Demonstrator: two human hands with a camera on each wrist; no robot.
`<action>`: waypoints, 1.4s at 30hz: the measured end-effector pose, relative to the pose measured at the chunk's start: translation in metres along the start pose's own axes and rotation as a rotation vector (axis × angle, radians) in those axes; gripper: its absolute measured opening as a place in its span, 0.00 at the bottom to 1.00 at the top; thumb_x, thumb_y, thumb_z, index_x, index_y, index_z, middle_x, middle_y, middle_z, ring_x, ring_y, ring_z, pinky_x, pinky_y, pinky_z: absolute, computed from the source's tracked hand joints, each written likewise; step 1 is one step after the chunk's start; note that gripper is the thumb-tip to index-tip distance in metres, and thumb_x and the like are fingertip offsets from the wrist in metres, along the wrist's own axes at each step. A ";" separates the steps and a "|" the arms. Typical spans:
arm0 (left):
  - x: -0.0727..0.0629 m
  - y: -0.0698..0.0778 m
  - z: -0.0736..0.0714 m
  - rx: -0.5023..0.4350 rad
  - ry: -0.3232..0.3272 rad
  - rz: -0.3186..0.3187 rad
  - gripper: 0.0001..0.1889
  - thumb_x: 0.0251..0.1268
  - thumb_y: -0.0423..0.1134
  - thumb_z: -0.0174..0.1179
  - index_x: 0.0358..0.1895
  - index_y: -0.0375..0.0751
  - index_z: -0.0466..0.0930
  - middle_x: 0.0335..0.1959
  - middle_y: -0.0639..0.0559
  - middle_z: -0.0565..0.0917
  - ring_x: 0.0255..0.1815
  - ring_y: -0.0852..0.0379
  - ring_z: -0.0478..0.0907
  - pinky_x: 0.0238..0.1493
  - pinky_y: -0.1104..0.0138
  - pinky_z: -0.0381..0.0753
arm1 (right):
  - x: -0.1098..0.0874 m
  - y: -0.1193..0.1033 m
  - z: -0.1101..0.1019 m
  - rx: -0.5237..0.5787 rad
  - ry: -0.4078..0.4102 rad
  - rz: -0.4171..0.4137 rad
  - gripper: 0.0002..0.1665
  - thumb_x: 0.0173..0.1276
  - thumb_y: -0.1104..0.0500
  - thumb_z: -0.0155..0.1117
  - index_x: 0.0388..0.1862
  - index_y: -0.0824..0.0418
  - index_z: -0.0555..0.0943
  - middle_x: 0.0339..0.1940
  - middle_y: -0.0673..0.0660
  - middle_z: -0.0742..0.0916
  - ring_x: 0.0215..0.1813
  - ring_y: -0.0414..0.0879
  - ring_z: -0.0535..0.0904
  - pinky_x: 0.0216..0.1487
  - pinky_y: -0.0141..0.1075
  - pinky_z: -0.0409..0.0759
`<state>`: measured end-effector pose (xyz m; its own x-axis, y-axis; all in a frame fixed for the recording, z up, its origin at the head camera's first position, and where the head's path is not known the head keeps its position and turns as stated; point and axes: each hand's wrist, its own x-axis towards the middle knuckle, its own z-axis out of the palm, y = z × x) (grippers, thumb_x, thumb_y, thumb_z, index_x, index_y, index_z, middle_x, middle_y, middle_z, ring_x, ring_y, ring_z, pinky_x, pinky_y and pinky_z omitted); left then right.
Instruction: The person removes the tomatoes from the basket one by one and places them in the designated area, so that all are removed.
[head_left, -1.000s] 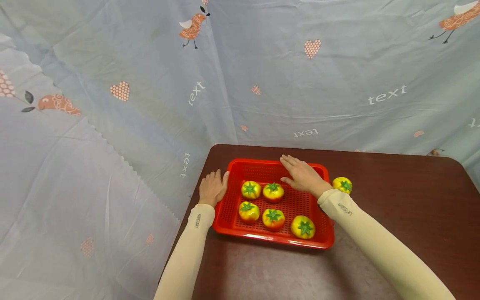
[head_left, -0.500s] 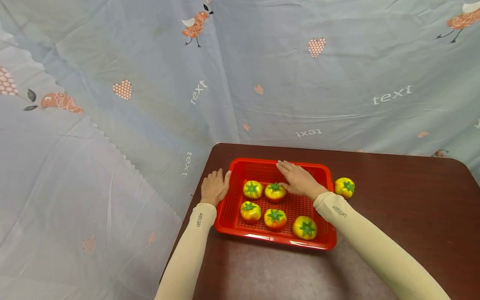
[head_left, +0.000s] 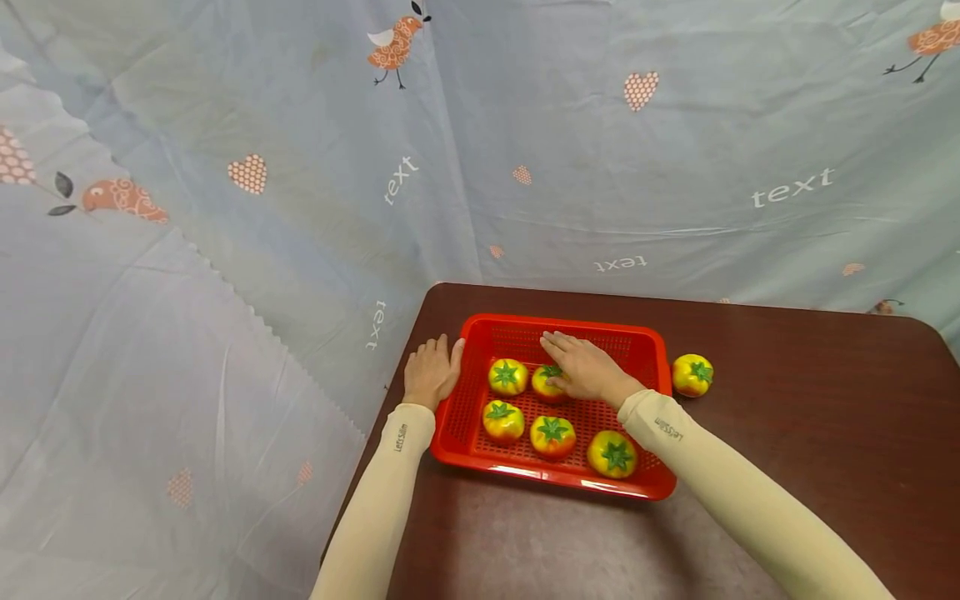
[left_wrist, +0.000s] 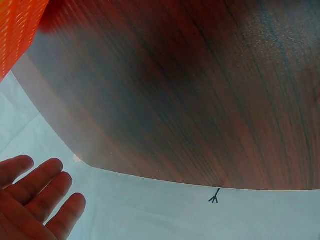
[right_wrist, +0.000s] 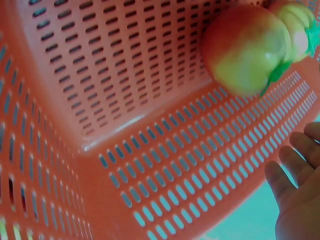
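A red slotted plastic basket (head_left: 540, 476) sits on the table with several yellow-red tomatoes inside, all with green leafy tops. My right hand (head_left: 588, 367) hovers over the basket, fingers extended, partly covering the back-middle tomato (head_left: 547, 386). In the right wrist view a tomato (right_wrist: 247, 50) lies beyond the fingers, and nothing shows in the hand. By the basket's left rim is my left hand (head_left: 430, 371), fingers straight; whether the thumb touches the rim I cannot tell. Its fingers (left_wrist: 42, 182) hold nothing in the left wrist view.
Another tomato (head_left: 692, 375) lies on the dark wooden table (head_left: 810, 433), just outside the basket's right side. A pale printed curtain (head_left: 555, 125) hangs behind and to the left of the table.
My right hand has moved left and slightly toward me, from the basket's back right to over the back-middle tomato. The left hand keeps its place beside the basket. The view shifts slightly.
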<state>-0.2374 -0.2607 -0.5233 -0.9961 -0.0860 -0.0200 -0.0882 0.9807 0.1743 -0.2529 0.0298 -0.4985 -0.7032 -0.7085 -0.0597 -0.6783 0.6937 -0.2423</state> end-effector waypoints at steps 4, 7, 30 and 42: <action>-0.001 0.000 0.000 -0.003 0.002 -0.003 0.37 0.78 0.61 0.27 0.71 0.33 0.64 0.65 0.34 0.73 0.65 0.36 0.71 0.67 0.47 0.67 | 0.000 -0.002 0.006 0.000 -0.042 -0.012 0.43 0.72 0.47 0.61 0.76 0.67 0.59 0.77 0.64 0.64 0.78 0.60 0.58 0.73 0.56 0.62; -0.001 0.000 0.000 -0.007 0.000 -0.007 0.37 0.78 0.61 0.27 0.71 0.33 0.64 0.65 0.34 0.73 0.65 0.37 0.71 0.68 0.47 0.67 | 0.000 -0.002 0.011 -0.010 -0.051 -0.016 0.42 0.72 0.48 0.61 0.75 0.67 0.60 0.77 0.64 0.64 0.77 0.60 0.59 0.73 0.56 0.63; 0.000 0.001 0.000 -0.001 0.001 -0.008 0.37 0.78 0.61 0.26 0.71 0.34 0.64 0.66 0.35 0.73 0.65 0.37 0.71 0.68 0.48 0.68 | -0.005 -0.001 0.034 0.002 -0.084 -0.033 0.42 0.71 0.48 0.62 0.75 0.69 0.60 0.76 0.66 0.65 0.76 0.62 0.61 0.71 0.58 0.64; -0.001 0.000 0.000 -0.005 0.000 -0.013 0.38 0.78 0.61 0.27 0.71 0.34 0.64 0.66 0.35 0.73 0.66 0.38 0.71 0.68 0.47 0.67 | -0.003 -0.002 0.037 0.007 -0.069 -0.029 0.41 0.70 0.53 0.63 0.75 0.69 0.60 0.76 0.66 0.66 0.76 0.62 0.61 0.71 0.58 0.64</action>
<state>-0.2361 -0.2601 -0.5234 -0.9949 -0.0984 -0.0228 -0.1009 0.9787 0.1788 -0.2416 0.0262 -0.5337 -0.6667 -0.7357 -0.1195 -0.6964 0.6720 -0.2519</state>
